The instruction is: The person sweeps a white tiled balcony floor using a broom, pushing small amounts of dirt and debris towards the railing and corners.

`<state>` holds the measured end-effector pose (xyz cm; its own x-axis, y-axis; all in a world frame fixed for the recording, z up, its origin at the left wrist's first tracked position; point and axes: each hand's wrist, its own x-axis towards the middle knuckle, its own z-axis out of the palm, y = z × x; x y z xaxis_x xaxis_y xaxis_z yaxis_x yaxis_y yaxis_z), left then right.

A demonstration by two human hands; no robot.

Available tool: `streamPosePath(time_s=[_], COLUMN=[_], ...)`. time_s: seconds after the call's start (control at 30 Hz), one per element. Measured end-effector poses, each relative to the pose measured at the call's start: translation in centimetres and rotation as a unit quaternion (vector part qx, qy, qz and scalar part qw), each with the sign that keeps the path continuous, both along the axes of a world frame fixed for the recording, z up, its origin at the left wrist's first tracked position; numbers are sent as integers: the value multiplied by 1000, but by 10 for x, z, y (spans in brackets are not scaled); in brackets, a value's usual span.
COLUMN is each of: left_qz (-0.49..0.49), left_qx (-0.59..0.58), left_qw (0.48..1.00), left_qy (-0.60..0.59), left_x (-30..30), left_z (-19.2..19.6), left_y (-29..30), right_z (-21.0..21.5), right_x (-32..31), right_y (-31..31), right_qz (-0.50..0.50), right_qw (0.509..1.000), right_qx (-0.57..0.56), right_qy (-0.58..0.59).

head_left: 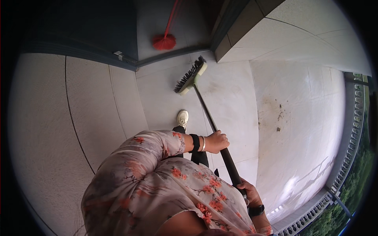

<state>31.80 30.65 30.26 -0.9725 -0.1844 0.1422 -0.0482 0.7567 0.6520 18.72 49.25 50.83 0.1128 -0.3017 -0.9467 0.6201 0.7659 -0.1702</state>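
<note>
Hands [217, 142] closed round a broom [205, 108], door sill [173, 58] ahead (red brush [164, 42] beyond it), dirt specks [278, 129] rightward

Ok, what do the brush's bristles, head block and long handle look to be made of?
Bristles: probably stiff plastic; dark, standing in separate tufts.
Head block: likely moulded plastic, pale and smooth with rounded edges.
Lower handle: seemingly metal, from its grey sheen.
Upper handle: dark and duller, perhaps plastic or foam; I can't tell which.
</note>
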Motion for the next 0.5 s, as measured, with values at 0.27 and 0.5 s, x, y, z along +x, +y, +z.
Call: streamPosePath(time_s=[0.27,0.5], left_qz=[211,106], left_qx=[4,-58], left_qw=[954,987], left_qy=[-214,-111], left_x=[98,-46], left_z=[-99,73], left_y=[-63,-6], right_z=[-146,75], right_x=[24,-70], right_y=[-121,-33], right_qz=[-34,-149], right_qw=[966,973], right_qx=[-95,-88], right_qy=[-238,-156])
